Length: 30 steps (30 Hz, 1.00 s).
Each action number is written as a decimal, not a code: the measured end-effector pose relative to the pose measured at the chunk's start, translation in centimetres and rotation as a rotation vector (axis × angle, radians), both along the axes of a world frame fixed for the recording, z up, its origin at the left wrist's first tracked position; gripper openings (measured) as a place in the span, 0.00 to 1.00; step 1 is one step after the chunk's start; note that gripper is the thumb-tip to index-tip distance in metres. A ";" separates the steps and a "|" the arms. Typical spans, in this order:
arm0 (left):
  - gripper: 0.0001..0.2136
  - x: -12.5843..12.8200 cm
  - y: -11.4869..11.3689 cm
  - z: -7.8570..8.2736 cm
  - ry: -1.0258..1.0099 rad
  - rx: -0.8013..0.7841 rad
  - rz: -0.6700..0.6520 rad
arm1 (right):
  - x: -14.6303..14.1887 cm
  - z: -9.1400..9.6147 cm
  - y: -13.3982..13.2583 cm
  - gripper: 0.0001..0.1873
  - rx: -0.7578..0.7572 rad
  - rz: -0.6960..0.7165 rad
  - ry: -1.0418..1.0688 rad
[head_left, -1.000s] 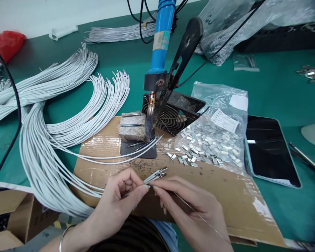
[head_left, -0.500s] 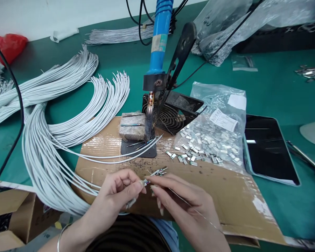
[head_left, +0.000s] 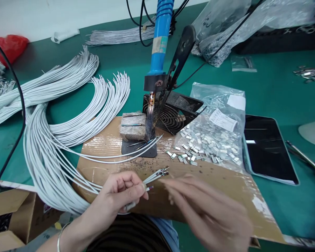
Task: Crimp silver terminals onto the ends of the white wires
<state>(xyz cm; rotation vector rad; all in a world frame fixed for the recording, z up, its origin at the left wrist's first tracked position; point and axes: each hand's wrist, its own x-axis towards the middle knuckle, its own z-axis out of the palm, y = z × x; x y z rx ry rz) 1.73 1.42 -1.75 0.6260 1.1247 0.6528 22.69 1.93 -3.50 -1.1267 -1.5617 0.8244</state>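
My left hand [head_left: 122, 194] is closed on a white cable [head_left: 148, 189], pinching it near its stripped end between thumb and forefinger; a few small coloured conductors stick out. Just beyond the fingertips lie several white cables with small metal-ended tips [head_left: 161, 173]. Smeared by motion, my right hand [head_left: 207, 210] hovers over the cardboard, apart from the cable; whether its fingers hold anything is unclear. A blue-handled soldering iron [head_left: 160, 45] hangs tip-down in a black stand in front of both hands.
Cardboard [head_left: 225, 196] covers the work area. Bundles of white cables [head_left: 49, 164] lie at the left. Small metal connectors [head_left: 193, 154] spill from a plastic bag [head_left: 217, 101] beside a tablet-like device [head_left: 270, 147]. A black fan [head_left: 173, 112] stands behind the iron.
My right hand has drawn away to the right from the cable end and is now blurred. My left hand keeps its grip, and the cable end and nearby tips show more plainly.
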 end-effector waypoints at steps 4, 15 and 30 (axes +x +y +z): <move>0.17 -0.1 0.1 0.0 0.010 -0.014 0.076 | -0.9 -0.2 -0.5 0.10 -0.254 -0.227 0.218; 0.17 0.5 0.1 0.0 -0.066 0.043 0.129 | -4.7 0.4 -1.1 0.04 -0.691 -0.042 0.589; 0.17 0.0 0.0 -0.3 -0.002 0.079 0.072 | -3.1 -0.7 -1.1 0.11 -0.413 0.094 0.364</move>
